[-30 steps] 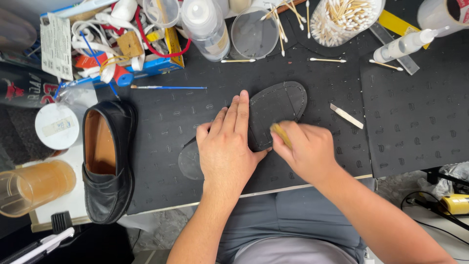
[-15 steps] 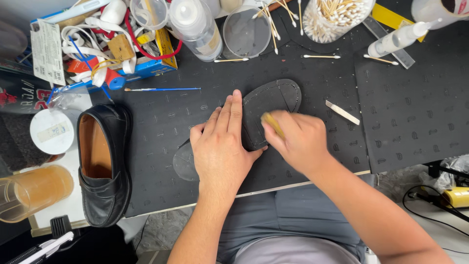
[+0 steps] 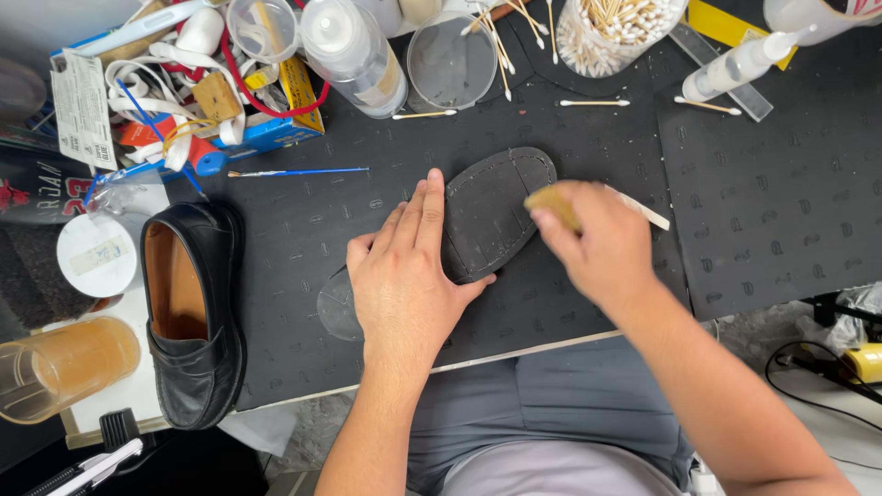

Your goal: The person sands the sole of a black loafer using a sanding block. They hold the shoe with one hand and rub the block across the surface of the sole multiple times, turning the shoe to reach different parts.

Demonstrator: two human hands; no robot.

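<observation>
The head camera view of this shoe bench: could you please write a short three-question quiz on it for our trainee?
1. True or false: the left hand lies flat on the dark rubber shoe sole.
2. What does the right hand pinch? A) small tan block B) blue brush C) cotton swab
3. Which side of the black work mat has the black leather loafer?

Key: 1 true. 2 A, the small tan block. 3 The person's left.

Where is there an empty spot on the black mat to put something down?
The widest bare patch of the black mat lies right of the right hand, below the squeeze bottle. A smaller one sits between the black shoe and the left hand, under the blue paintbrush. The far edge is crowded with cups, bottles and cotton swabs.
</observation>
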